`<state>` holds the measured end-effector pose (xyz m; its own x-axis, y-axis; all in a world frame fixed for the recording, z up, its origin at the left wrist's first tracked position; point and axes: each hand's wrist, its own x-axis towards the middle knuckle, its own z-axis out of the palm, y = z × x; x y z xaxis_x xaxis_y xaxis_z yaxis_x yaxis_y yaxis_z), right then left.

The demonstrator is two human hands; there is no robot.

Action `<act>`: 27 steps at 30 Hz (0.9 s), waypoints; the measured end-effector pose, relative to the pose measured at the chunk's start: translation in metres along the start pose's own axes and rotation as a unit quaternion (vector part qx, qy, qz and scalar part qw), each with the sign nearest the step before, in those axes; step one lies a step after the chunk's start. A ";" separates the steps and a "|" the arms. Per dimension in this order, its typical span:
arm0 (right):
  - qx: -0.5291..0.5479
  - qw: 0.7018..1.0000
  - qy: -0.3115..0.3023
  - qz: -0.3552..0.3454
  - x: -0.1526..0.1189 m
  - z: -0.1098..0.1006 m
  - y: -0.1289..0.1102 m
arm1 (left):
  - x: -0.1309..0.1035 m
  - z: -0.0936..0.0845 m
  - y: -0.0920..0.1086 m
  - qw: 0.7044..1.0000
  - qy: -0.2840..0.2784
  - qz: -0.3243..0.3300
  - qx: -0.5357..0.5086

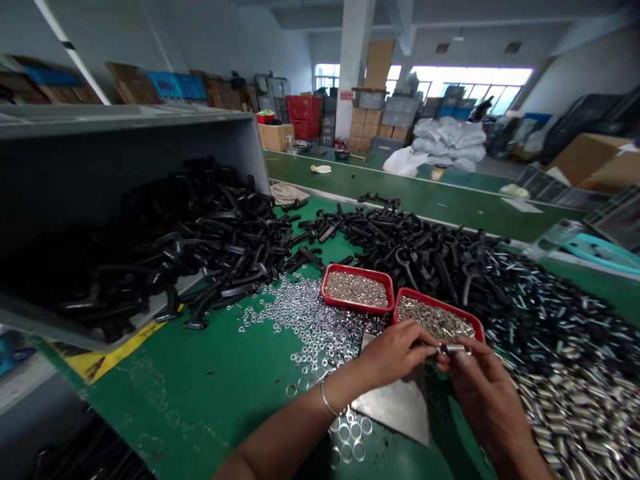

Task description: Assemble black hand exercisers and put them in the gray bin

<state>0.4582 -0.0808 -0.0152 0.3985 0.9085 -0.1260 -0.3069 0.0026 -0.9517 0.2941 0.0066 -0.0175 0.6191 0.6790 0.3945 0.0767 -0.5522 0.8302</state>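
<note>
Nearest us, metal rings (356, 431) lie on the green bench (200, 393) beside a flat metal plate (395, 410). Just past the plate's right edge, our left hand (400, 347) pinches one end of a small ridged metal piece (455, 348), while our right hand (483, 383) clamps the rest between thumb and fingers. Behind it we see the right red tray (479, 327), then heaped black handles (430, 250); farther off, pale sacks (450, 137) sit stacked.
</note>
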 end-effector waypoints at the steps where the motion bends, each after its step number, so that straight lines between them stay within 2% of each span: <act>1: 0.011 1.000 0.000 0.008 0.001 0.002 0.003 | 0.000 -0.003 0.000 0.999 -0.015 0.015 0.027; 5: -0.008 0.999 0.034 0.013 0.003 0.001 0.016 | 0.001 -0.012 0.006 0.992 -0.078 0.051 0.089; 7: -0.049 0.998 0.043 -0.002 -0.001 -0.001 0.018 | 0.002 -0.018 0.012 0.988 -0.107 0.052 0.097; 9: -0.116 0.992 0.036 -0.021 -0.007 -0.002 0.014 | 0.000 -0.032 0.013 0.987 -0.108 0.037 0.109; 11: -0.187 0.981 0.017 -0.036 -0.014 -0.002 0.008 | -0.007 -0.056 0.006 0.989 -0.071 0.016 0.128; 14: -0.243 0.969 -0.014 -0.038 -0.024 -0.002 0.001 | -0.036 -0.113 -0.019 0.979 0.054 -0.035 0.195; 15: -0.248 0.968 -0.020 -0.033 -0.027 -0.003 0.001 | -0.051 -0.135 -0.029 0.961 0.112 -0.071 0.243; 16: -0.246 0.969 -0.024 -0.026 -0.030 -0.004 0.002 | -0.066 -0.158 -0.038 0.929 0.158 -0.124 0.309; 17: -0.240 0.970 -0.027 -0.017 -0.033 -0.005 0.005 | -0.083 -0.180 -0.046 0.885 0.194 -0.186 0.379; 19: -0.208 0.977 -0.035 0.017 -0.038 -0.006 0.013 | -0.114 -0.218 -0.058 0.804 0.194 -0.289 0.482; 20: -0.181 0.982 -0.040 0.037 -0.041 -0.006 0.017 | -0.127 -0.234 -0.062 0.795 0.189 -0.306 0.489; 21: -0.147 0.987 -0.044 0.052 -0.044 -0.005 0.022 | -0.137 -0.247 -0.066 0.792 0.179 -0.316 0.491; 22: -0.112 0.991 -0.048 0.061 -0.047 -0.005 0.026 | -0.144 -0.258 -0.070 0.784 0.146 -0.323 0.509; 24: -0.055 0.995 -0.050 0.062 -0.050 -0.004 0.033 | -0.150 -0.270 -0.078 0.780 0.100 -0.321 0.528; 25: -0.039 0.996 -0.051 0.060 -0.051 -0.004 0.035 | -0.149 -0.272 -0.081 0.783 0.088 -0.317 0.528; 27: -0.029 0.996 -0.053 0.059 -0.053 -0.007 0.039 | -0.141 -0.264 -0.082 0.805 0.109 -0.295 0.502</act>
<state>0.4308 -0.1316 -0.0478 0.2688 0.9400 -0.2099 -0.2947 -0.1272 -0.9471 -0.0059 0.0834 -0.0374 0.0989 0.9750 0.1989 0.9688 -0.1400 0.2047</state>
